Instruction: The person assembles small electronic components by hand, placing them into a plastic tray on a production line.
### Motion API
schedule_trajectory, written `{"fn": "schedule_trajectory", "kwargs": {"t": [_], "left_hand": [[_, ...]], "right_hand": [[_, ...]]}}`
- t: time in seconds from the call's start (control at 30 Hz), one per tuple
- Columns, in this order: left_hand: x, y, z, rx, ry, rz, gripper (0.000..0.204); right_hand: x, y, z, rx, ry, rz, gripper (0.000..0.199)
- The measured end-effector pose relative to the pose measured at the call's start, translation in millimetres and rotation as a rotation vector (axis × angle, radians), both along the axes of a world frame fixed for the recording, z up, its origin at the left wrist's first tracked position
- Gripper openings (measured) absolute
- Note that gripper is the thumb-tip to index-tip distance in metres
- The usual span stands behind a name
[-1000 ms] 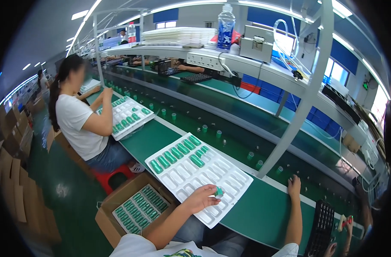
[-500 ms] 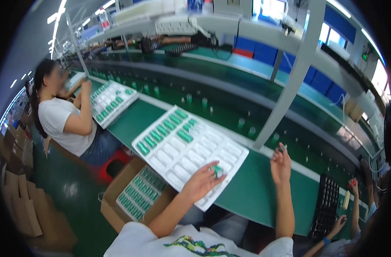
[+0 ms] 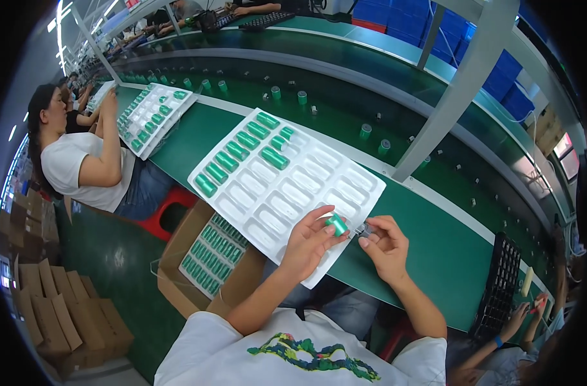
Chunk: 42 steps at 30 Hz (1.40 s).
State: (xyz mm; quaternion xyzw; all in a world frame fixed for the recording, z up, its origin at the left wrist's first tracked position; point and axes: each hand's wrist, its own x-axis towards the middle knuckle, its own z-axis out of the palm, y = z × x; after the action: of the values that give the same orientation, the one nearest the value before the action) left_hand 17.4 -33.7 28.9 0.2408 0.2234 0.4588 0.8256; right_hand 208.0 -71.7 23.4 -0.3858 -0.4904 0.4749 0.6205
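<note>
My left hand (image 3: 306,248) is closed round a short green cylinder (image 3: 336,224) with a pale end, held above the near right corner of a white moulded tray (image 3: 258,233). Beside it, the fingers of my right hand (image 3: 389,252) pinch a small grey metallic part (image 3: 365,230), close to the cylinder's end. What that part is exactly, I cannot make out. Green cylinders (image 3: 228,161) lie in the tray's far left pockets, one row full and the neighbouring one partly filled. The other pockets are bare.
A conveyor (image 3: 338,122) carrying spaced cylinders and small parts runs beyond the green bench (image 3: 428,257). A metal post (image 3: 448,96) rises at its edge. A carton (image 3: 174,273) with a filled tray stands below left. A black rack (image 3: 499,283) lies right; co-workers sit on both sides.
My right hand has come left and down from the conveyor side with the small grey part, meeting my left hand near the tray's corner. The view has tilted downward.
</note>
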Motion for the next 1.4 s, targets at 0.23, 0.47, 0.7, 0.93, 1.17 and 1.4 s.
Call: {"fn": "schedule_trajectory", "kwargs": {"t": [0.23, 0.47, 0.7, 0.93, 1.17, 1.4], "left_hand": [[-6.8, -0.7, -15.0, -0.060, -0.041, -0.173, 0.031], [-4.7, -2.9, -12.6, 0.021, 0.121, -0.138, 0.022], [-4.1, -4.6, -19.5, -0.005, 0.171, -0.103, 0.019], [10.5, -11.1, -6.6, 0.391, 0.602, -0.146, 0.037], [-4.3, 4.2, -4.3, 0.521, 0.738, -0.303, 0.034], [3.9, -0.4, -11.1, 0.621, 0.922, -0.300, 0.028]], "right_hand": [[20.5, 8.0, 10.3, 0.177, -0.205, -0.034, 0.037], [17.6, 8.6, 14.1, 0.398, -0.543, 0.041, 0.034], [12.4, 3.9, 16.3, 0.488, -0.722, 0.015, 0.031], [2.7, -2.4, 8.0, 0.562, -0.848, -0.096, 0.032], [-5.8, -4.4, -6.9, 0.629, -0.818, -0.115, 0.038], [-2.9, -1.9, -6.7, 0.629, -0.921, -0.090, 0.036]]}}
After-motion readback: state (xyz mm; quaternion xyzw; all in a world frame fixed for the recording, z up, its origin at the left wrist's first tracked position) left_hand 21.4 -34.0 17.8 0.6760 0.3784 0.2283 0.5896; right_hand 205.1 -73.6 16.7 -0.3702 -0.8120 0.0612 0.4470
